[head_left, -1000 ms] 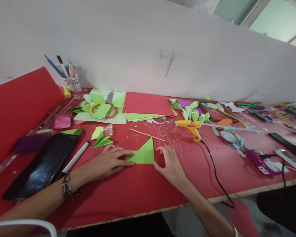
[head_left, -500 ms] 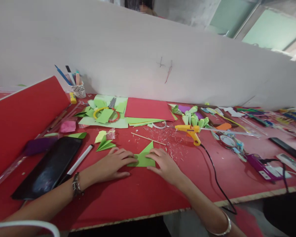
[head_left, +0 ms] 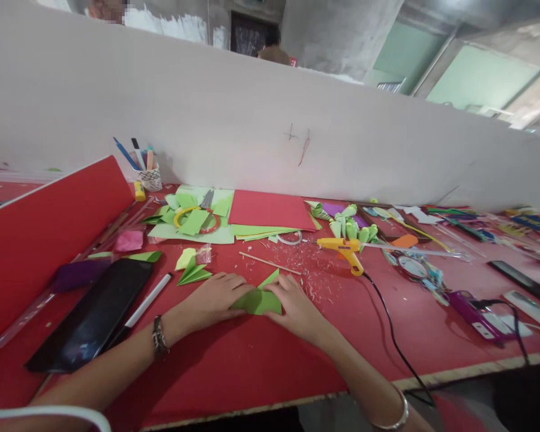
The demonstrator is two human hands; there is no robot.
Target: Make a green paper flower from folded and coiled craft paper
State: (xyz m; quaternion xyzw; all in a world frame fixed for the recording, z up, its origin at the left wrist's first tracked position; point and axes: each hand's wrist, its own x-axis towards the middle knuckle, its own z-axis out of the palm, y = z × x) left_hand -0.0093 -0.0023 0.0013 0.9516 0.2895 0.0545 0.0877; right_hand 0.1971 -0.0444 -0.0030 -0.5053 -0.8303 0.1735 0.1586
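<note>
A small piece of green folded paper lies near the table's front edge, between my two hands. My left hand grips its left end, thumb below and fingers over the top. At the right end, my right hand pinches the paper between thumb and fingers. One green corner points up behind the fold. A pleated green paper piece rests just beyond my left hand. Behind the paper lies a thin wooden stick.
A yellow glue gun with a black cord lies to the right. On the left are a black phone and a white marker. Scissors, green papers and a red sheet sit at the back, near a pen cup.
Both hands have gone from resting on the flat paper to gripping its ends, and its lower edge is now lifted and folded over. The camera view has tilted up slightly.
</note>
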